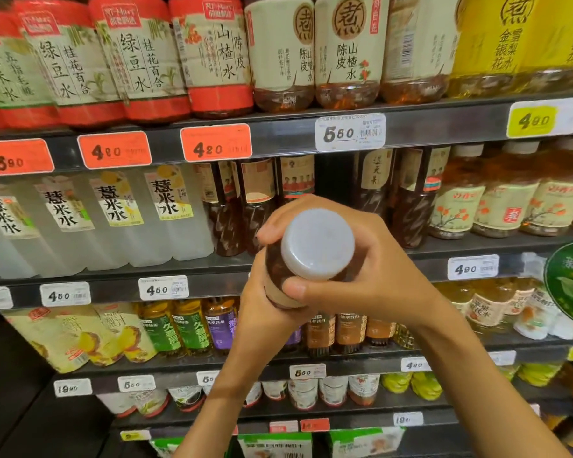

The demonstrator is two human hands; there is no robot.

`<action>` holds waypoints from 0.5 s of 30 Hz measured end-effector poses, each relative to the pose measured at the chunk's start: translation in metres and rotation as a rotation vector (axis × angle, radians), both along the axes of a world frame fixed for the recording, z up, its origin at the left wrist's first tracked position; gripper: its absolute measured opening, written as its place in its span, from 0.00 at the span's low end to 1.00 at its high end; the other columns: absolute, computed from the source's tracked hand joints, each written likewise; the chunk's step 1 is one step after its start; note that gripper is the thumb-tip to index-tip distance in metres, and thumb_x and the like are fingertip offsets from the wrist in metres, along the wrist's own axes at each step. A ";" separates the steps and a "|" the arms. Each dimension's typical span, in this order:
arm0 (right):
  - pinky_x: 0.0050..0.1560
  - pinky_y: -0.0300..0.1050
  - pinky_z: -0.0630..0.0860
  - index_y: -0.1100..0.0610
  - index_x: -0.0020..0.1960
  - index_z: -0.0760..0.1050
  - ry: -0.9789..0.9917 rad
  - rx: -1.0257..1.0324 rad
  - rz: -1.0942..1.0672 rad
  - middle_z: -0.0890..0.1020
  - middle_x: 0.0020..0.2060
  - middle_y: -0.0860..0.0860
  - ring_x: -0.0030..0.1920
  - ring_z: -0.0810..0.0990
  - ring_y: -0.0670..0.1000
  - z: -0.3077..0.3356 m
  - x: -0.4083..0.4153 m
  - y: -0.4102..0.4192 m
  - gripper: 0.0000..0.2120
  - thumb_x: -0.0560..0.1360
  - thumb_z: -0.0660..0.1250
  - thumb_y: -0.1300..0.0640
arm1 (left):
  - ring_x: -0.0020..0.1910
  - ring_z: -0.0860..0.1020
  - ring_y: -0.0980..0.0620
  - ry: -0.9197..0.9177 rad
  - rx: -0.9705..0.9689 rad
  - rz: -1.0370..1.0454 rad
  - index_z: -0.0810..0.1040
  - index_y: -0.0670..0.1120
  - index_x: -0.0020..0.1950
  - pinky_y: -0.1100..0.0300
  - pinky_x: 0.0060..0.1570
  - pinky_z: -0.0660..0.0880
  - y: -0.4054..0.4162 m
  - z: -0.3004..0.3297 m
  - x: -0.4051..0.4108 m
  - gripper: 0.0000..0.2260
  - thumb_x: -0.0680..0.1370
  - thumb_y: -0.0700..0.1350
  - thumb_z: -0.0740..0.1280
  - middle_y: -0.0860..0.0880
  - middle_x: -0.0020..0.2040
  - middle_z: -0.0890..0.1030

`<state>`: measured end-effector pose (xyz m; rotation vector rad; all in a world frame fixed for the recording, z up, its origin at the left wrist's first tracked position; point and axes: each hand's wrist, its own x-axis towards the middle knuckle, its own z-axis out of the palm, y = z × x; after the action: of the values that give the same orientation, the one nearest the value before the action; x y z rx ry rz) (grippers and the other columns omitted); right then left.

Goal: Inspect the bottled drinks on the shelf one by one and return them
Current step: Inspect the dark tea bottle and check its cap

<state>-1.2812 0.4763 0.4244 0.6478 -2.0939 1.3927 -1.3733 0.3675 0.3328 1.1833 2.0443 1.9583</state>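
Both hands hold one bottle of dark drink in front of the shelf — white cap toward the camera. The right hand wraps its neck; the left hand grips lower down, seemingly around the label.

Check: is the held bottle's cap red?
No, the bottle gripped by left hand and right hand has a white cap.

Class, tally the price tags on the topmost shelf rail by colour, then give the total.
Red tags: 3
White tags: 1
Yellow tags: 1
Total: 5
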 end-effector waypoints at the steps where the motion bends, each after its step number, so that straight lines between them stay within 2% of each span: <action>1: 0.59 0.59 0.73 0.64 0.57 0.75 0.012 0.006 0.001 0.79 0.54 0.59 0.58 0.78 0.56 0.003 -0.003 0.001 0.19 0.69 0.74 0.60 | 0.59 0.77 0.59 -0.004 -0.034 -0.035 0.70 0.44 0.67 0.66 0.55 0.76 -0.002 -0.001 0.000 0.31 0.67 0.38 0.77 0.58 0.57 0.80; 3: 0.59 0.60 0.74 0.65 0.60 0.73 0.025 -0.033 0.041 0.78 0.57 0.60 0.58 0.78 0.59 0.007 -0.011 0.003 0.21 0.69 0.71 0.58 | 0.52 0.80 0.61 -0.022 -0.123 -0.126 0.73 0.42 0.61 0.70 0.48 0.76 -0.007 -0.002 0.002 0.26 0.66 0.35 0.78 0.59 0.51 0.83; 5: 0.60 0.57 0.75 0.64 0.63 0.71 -0.031 -0.161 0.116 0.78 0.59 0.60 0.59 0.79 0.60 0.012 -0.020 0.006 0.23 0.70 0.68 0.58 | 0.50 0.80 0.63 -0.033 -0.193 -0.192 0.75 0.45 0.59 0.73 0.46 0.75 -0.012 0.001 0.006 0.26 0.65 0.39 0.79 0.61 0.50 0.83; 8: 0.53 0.52 0.78 0.62 0.60 0.73 -0.106 -0.396 0.201 0.83 0.50 0.56 0.51 0.83 0.58 0.009 -0.030 0.010 0.19 0.70 0.66 0.57 | 0.49 0.81 0.60 -0.057 -0.228 -0.218 0.75 0.47 0.59 0.70 0.45 0.75 -0.016 0.002 0.008 0.25 0.65 0.42 0.79 0.58 0.48 0.83; 10: 0.50 0.51 0.78 0.59 0.56 0.76 -0.084 -0.490 0.109 0.84 0.45 0.53 0.46 0.83 0.54 0.003 -0.036 0.012 0.15 0.70 0.67 0.56 | 0.53 0.80 0.61 -0.096 -0.187 -0.233 0.72 0.54 0.61 0.71 0.48 0.75 -0.017 0.002 0.008 0.26 0.68 0.39 0.77 0.60 0.52 0.82; 12: 0.48 0.50 0.78 0.56 0.53 0.78 -0.065 -0.565 -0.018 0.84 0.43 0.52 0.46 0.83 0.53 -0.001 -0.040 0.012 0.13 0.70 0.69 0.53 | 0.58 0.77 0.64 -0.123 -0.110 -0.245 0.69 0.62 0.63 0.74 0.51 0.73 -0.019 0.002 0.008 0.30 0.69 0.39 0.76 0.65 0.57 0.79; 15: 0.46 0.45 0.80 0.53 0.49 0.80 -0.070 -0.663 -0.194 0.84 0.44 0.53 0.44 0.83 0.50 -0.001 -0.044 0.011 0.08 0.71 0.72 0.53 | 0.57 0.77 0.64 -0.127 -0.044 -0.188 0.71 0.68 0.59 0.74 0.50 0.73 -0.014 0.005 0.013 0.24 0.70 0.47 0.73 0.65 0.56 0.80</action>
<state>-1.3252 0.4869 0.4233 0.1212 -1.5370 1.8634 -1.3603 0.3533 0.3374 1.1629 1.8329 1.8422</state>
